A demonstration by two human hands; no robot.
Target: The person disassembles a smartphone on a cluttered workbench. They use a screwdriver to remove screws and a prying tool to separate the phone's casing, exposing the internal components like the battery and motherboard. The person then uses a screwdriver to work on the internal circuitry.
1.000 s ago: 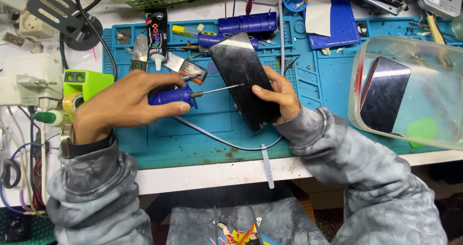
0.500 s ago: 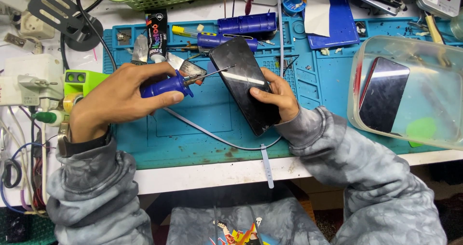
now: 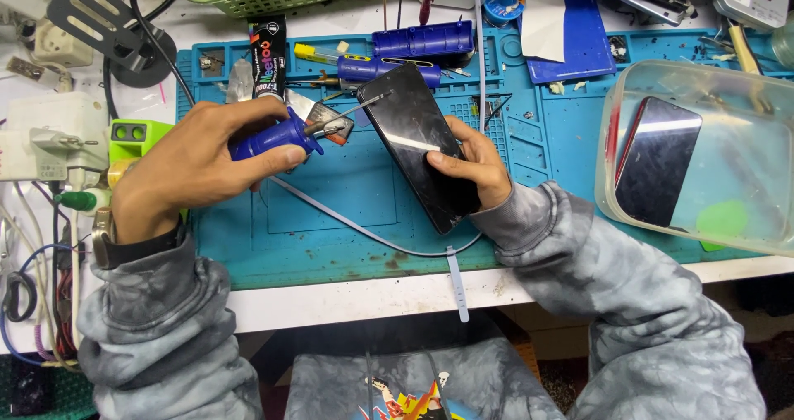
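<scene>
Left hand (image 3: 190, 159) gripping screwdriver (image 3: 285, 134), right hand (image 3: 467, 163) steadying phone (image 3: 418, 143)

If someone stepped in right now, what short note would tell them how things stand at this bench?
Left hand: gripping a blue-handled screwdriver, its metal tip at the top corner of the phone.
Right hand: holding the black phone, tilted over the blue work mat.
Nearby: a second dark phone in a clear plastic tub to the right; a black glue tube and blue tools at the mat's back edge.
Done: the phone is steadied, with the tool at its edge.
Left: the phone looks unopened; whether any screw is out cannot be told.
</scene>
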